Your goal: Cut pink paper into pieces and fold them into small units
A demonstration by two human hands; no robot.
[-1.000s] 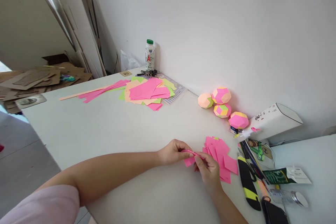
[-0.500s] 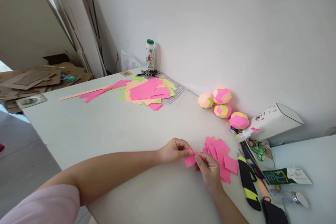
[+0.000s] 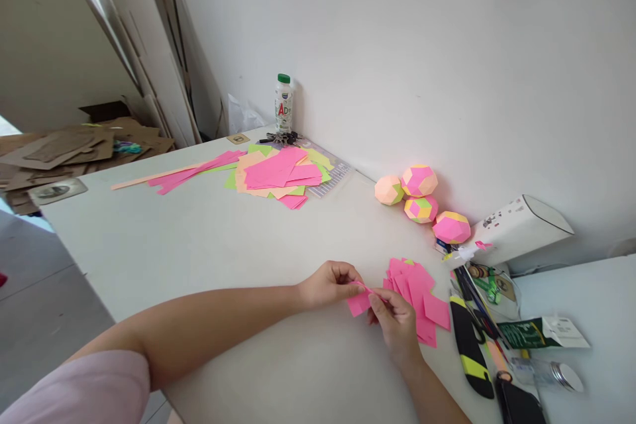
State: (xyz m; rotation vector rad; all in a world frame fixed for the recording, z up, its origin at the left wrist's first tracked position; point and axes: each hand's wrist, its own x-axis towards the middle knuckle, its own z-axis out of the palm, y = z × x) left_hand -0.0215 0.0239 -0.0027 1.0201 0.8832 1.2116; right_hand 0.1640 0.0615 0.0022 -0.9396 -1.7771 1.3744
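My left hand and my right hand meet over the white table, both pinched on one small pink paper piece held just above the surface. Right beside it, to the right, lies a pile of folded pink paper pieces. Several finished paper balls in pink, peach and green rest against the wall behind the pile.
A spread of pink, peach and green paper sheets and long strips lies at the far side, near a white bottle and keys. Pens, a black-and-yellow cutter, a white box and a tube crowd the right edge. Cardboard is stacked at the left.
My fingers have shifted slightly on the pink piece; its raised flap sits lower than a second ago. Nothing else has moved.
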